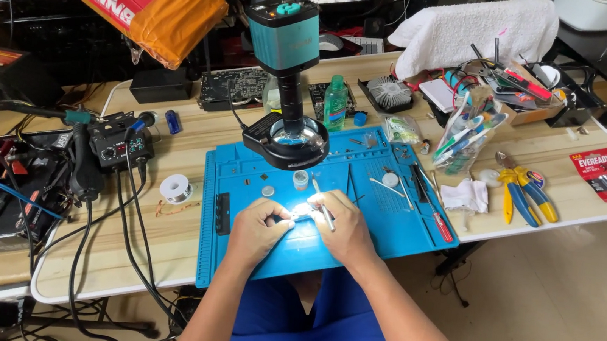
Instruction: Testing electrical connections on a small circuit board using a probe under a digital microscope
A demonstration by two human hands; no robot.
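— While the left hand pinches one end of the small bright part against the blue repair mat, how far does the work look?

— Mid-way, by the look of it. The part lies on the mat, directly below the ring light of the teal microscope camera, and the glare hides what it is. The right hand is curled around a thin metal tool, probably tweezers, with its tip at the part. So the fine work appears to be under way, not finished.

— What suggests anything is already done?

— Small round pieces and a little cap-like piece sit loose on the mat just above the hands, as if taken off something. That is a judgement only.

— And what seems left?

— Nothing looks put back together. The red-handled screwdriver lies at the mat's right edge, apart from both hands, and the solder spool and soldering station stand untouched on the tabletop to the left. Yellow-handled pliers rest well off to the right.
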